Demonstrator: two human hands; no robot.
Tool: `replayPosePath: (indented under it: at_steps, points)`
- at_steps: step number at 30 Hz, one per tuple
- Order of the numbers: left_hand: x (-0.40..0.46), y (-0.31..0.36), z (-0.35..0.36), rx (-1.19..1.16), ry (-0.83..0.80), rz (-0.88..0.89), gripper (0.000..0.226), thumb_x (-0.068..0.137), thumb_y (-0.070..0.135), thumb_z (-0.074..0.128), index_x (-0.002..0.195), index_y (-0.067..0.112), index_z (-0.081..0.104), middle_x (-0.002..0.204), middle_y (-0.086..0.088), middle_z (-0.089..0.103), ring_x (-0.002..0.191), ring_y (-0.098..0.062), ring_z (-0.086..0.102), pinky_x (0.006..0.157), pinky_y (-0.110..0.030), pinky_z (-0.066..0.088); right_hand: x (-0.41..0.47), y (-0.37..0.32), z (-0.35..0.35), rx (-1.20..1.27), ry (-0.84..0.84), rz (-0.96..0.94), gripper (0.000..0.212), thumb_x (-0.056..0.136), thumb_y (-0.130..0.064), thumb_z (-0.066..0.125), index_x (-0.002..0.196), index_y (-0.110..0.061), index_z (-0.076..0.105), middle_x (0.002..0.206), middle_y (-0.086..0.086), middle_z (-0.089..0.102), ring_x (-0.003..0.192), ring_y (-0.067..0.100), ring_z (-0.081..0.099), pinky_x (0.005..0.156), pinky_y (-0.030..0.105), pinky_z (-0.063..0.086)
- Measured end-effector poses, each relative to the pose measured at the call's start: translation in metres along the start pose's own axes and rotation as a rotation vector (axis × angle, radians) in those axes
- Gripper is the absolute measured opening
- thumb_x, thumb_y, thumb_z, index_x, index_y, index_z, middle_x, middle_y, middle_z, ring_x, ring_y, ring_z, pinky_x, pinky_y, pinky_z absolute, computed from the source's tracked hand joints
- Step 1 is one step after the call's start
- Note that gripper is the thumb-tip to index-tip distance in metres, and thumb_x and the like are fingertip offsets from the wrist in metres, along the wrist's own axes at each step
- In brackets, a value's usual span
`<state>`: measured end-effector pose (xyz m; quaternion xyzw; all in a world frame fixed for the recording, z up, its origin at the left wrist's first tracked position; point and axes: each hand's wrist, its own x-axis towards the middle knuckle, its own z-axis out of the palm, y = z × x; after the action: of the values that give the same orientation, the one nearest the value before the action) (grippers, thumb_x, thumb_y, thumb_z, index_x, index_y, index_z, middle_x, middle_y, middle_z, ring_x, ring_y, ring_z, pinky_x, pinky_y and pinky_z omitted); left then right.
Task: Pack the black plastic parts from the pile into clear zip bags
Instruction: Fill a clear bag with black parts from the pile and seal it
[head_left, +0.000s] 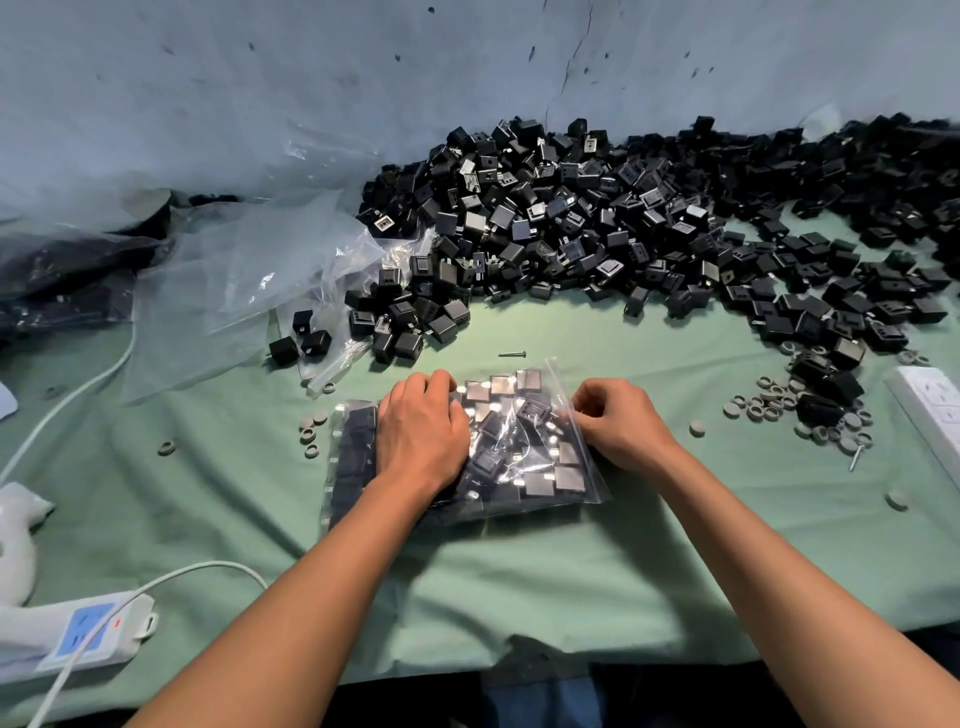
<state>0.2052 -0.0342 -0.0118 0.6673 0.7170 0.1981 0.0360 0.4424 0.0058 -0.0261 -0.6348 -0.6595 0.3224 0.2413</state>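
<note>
A clear zip bag (524, 457) filled with black plastic parts lies flat on the green cloth in front of me. My left hand (421, 431) rests palm down on the bag's left half, its fingers bent over the far edge. My right hand (618, 421) pinches the bag's zip edge on the right side. A big pile of loose black parts (613, 223) spreads along the back and right of the table.
Empty clear bags (244, 275) lie crumpled at the back left. Grey rings (779, 402) and a screw (513, 354) are scattered on the green cloth (519, 582). One white power strip (67, 634) sits at the near left, another power strip (930, 410) at the right edge.
</note>
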Motion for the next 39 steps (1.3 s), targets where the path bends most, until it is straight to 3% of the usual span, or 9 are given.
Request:
replayPosePath:
  at_steps: [6, 10, 16, 22, 26, 30, 34, 39]
  points:
    - [-0.001, -0.001, 0.001, 0.008, 0.006, 0.001, 0.016, 0.101, 0.028, 0.044, 0.111, 0.020, 0.053, 0.104, 0.001, 0.055, 0.098, -0.018, 0.048, 0.098, -0.039, 0.041, 0.003, -0.003, -0.005, -0.136, -0.063, 0.003, 0.033, 0.096, -0.040, 0.071, 0.074, -0.016, 0.063, 0.072, -0.001, 0.065, 0.065, 0.013, 0.055, 0.054, 0.027, 0.037]
    - [-0.001, -0.002, 0.001, 0.001, 0.001, -0.001, 0.017, 0.101, 0.028, 0.044, 0.113, 0.020, 0.054, 0.106, 0.002, 0.055, 0.100, -0.018, 0.048, 0.100, -0.039, 0.040, 0.007, -0.002, -0.014, -0.187, -0.101, 0.009, 0.033, 0.100, -0.034, 0.063, 0.073, -0.016, 0.065, 0.073, 0.001, 0.067, 0.071, 0.019, 0.059, 0.057, 0.030, 0.041]
    - [0.000, -0.003, 0.003, 0.006, 0.005, -0.008, 0.018, 0.101, 0.028, 0.043, 0.113, 0.021, 0.054, 0.106, 0.002, 0.055, 0.099, -0.017, 0.047, 0.099, -0.038, 0.039, 0.006, -0.001, -0.016, -0.174, -0.130, -0.028, 0.034, 0.098, -0.035, 0.066, 0.069, -0.016, 0.064, 0.069, 0.000, 0.066, 0.066, 0.016, 0.056, 0.059, 0.031, 0.042]
    - [0.000, -0.001, 0.002, 0.009, -0.001, -0.010, 0.019, 0.101, 0.028, 0.043, 0.114, 0.021, 0.054, 0.107, 0.002, 0.056, 0.100, -0.017, 0.048, 0.100, -0.038, 0.040, 0.005, 0.004, -0.018, -0.069, -0.163, -0.088, 0.019, 0.088, -0.033, 0.079, 0.079, -0.021, 0.068, 0.074, -0.003, 0.070, 0.066, 0.011, 0.058, 0.057, 0.023, 0.043]
    - [-0.001, -0.001, 0.001, 0.013, -0.013, -0.015, 0.019, 0.101, 0.027, 0.042, 0.114, 0.021, 0.054, 0.107, 0.001, 0.056, 0.100, -0.019, 0.048, 0.099, -0.039, 0.040, 0.007, 0.004, -0.017, -0.042, -0.147, -0.116, 0.019, 0.085, -0.031, 0.082, 0.076, -0.020, 0.070, 0.071, -0.002, 0.071, 0.065, 0.012, 0.058, 0.060, 0.029, 0.048]
    - [0.000, -0.002, -0.001, 0.006, -0.024, -0.013, 0.021, 0.101, 0.027, 0.041, 0.115, 0.020, 0.056, 0.107, 0.000, 0.058, 0.102, -0.019, 0.050, 0.098, -0.038, 0.040, 0.005, 0.011, -0.019, 0.059, -0.085, -0.146, 0.005, 0.086, -0.031, 0.080, 0.087, -0.031, 0.076, 0.071, -0.011, 0.059, 0.060, 0.009, 0.043, 0.060, 0.027, 0.041]
    - [0.005, -0.007, -0.011, -0.029, -0.031, -0.030, 0.021, 0.103, 0.024, 0.040, 0.112, 0.017, 0.058, 0.103, -0.001, 0.062, 0.101, -0.023, 0.054, 0.091, -0.043, 0.046, -0.002, 0.004, -0.010, 0.171, -0.090, -0.227, 0.015, 0.079, -0.034, 0.088, 0.091, -0.028, 0.082, 0.082, -0.006, 0.061, 0.062, 0.000, 0.043, 0.057, 0.014, 0.035]
    - [0.011, -0.012, -0.021, -0.045, -0.010, -0.067, 0.024, 0.104, 0.024, 0.038, 0.100, 0.014, 0.059, 0.091, -0.004, 0.063, 0.088, -0.026, 0.057, 0.076, -0.043, 0.050, 0.001, -0.012, 0.003, 0.159, -0.046, -0.248, 0.015, 0.075, -0.031, 0.090, 0.089, -0.031, 0.083, 0.082, 0.001, 0.062, 0.064, -0.001, 0.048, 0.057, 0.015, 0.036]
